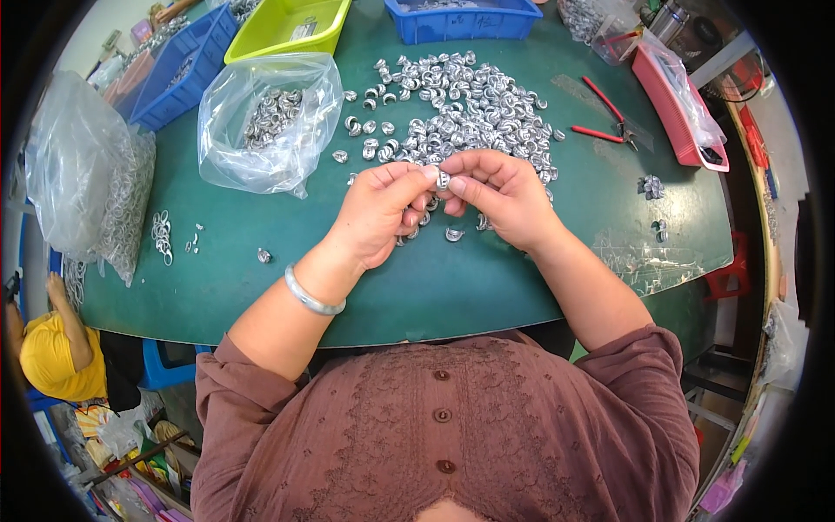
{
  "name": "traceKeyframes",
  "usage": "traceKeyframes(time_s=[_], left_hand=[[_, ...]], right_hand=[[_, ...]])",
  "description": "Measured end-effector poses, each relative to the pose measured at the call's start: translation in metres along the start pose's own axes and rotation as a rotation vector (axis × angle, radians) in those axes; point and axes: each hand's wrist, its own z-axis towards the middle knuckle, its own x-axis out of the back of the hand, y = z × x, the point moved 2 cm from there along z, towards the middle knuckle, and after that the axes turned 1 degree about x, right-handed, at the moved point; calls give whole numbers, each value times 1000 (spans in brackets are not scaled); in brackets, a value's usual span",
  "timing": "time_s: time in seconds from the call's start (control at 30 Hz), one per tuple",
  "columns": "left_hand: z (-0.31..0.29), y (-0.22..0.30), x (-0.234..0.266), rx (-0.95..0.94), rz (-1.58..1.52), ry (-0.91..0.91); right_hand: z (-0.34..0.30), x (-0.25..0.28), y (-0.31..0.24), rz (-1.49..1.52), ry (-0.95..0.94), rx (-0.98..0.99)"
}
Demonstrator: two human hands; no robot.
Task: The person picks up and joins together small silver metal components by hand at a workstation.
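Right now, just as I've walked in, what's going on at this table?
A person's bare left hand and right hand together hold one small, rounded, silver-coloured piece by the fingertips, above a green tabletop. Just beyond the hands lies a loose heap of similar shiny silver-coloured pieces. Left of that heap, an open clear plastic bag holds more small pieces. Red-handled metal pliers lie to the right, untouched.

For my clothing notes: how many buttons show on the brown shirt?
3, down the front of the shirt: an upper button, a middle button and a lower button, as pictured. Others may be hidden.
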Motion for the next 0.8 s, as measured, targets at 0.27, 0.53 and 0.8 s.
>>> traceKeyframes(time_s=[0.27, 0.53, 0.8], left_hand=[[0, 1, 0, 88, -22, -39], [-1, 3, 0, 143, -46, -71], [-2, 4, 0, 194, -2, -56]], right_hand=[[1, -1, -2, 69, -6, -78], [2, -1, 0, 19, -3, -79], [3, -1, 0, -28, -15, -78]])
